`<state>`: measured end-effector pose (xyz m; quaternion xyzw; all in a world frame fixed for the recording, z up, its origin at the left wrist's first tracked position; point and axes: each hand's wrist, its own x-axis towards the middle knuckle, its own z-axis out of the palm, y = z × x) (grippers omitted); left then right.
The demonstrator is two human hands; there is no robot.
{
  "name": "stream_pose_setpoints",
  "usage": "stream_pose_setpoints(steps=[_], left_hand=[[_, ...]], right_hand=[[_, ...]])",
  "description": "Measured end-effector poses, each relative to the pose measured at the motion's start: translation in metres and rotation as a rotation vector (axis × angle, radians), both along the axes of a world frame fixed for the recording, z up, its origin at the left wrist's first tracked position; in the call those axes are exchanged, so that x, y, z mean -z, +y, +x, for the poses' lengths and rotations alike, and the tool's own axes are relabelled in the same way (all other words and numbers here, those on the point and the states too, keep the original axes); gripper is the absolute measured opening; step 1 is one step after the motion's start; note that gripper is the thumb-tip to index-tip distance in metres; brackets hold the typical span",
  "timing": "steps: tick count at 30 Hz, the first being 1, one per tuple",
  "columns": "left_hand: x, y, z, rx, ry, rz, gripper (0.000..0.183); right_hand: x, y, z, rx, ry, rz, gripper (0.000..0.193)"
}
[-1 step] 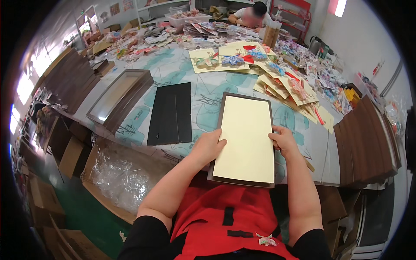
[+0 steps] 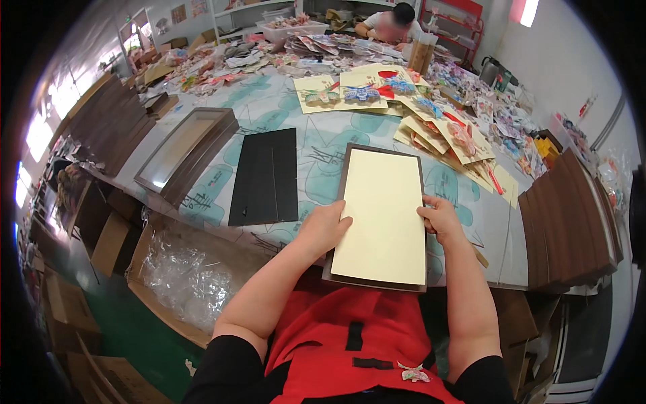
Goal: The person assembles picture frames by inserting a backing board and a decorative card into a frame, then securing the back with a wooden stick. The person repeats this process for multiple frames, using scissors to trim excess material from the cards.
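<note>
A dark brown picture frame [image 2: 422, 180] lies at the table's near edge, tilted a little, with a plain cream card [image 2: 381, 212] over its inside. My left hand [image 2: 326, 227] grips the frame's left side, its thumb resting on the card's edge. On the opposite side my right hand [image 2: 442, 217] is closed around the frame's edge, thumb at the card's border and fingers partly hidden. A black backing board [image 2: 266, 178] with a thin line down it lies on the table to the left.
Glass-fronted frames [image 2: 185, 145] are stacked at left, and brown frames [image 2: 565, 215] stand in a row at right. Cream cards with colourful butterfly-like pieces [image 2: 363, 93] overlap at the back. A carton of clear plastic wrap [image 2: 182, 283] sits below left. A person [image 2: 390, 27] works across the table.
</note>
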<state>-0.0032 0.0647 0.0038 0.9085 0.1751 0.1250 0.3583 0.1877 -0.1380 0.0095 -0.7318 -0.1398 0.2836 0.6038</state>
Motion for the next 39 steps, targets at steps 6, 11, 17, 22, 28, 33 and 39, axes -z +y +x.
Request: stream_pose_setpoints(steps=[6,11,17,22,28,33,39], left_hand=[[0.008,-0.002,-0.008,-0.040,-0.094,0.058,0.041],[0.003,-0.012,-0.028,-0.049,-0.136,-0.070,0.039],[0.023,-0.018,-0.045,-0.055,-0.332,-0.088,0.034],[0.024,-0.018,-0.060,-0.079,-0.370,-0.123,0.031],[0.035,-0.028,-0.073,-0.031,-0.414,-0.019,0.047],[0.040,-0.035,-0.070,-0.031,-0.302,-0.199,0.051],[0.047,-0.025,-0.074,-0.062,-0.360,-0.228,0.047]], right_hand=[[0.002,0.001,-0.003,0.005,-0.052,0.026,0.042],[0.002,0.004,-0.009,0.031,-0.205,-0.056,0.043],[0.011,-0.005,-0.016,0.005,-0.638,-0.189,0.044],[0.008,-0.020,-0.054,-0.066,-0.908,-0.128,0.045],[0.012,-0.061,-0.115,-0.215,-0.949,-0.185,0.051],[0.018,-0.064,-0.126,-0.196,-0.894,-0.195,0.045],[0.022,-0.055,-0.129,-0.197,-0.866,-0.188,0.033]])
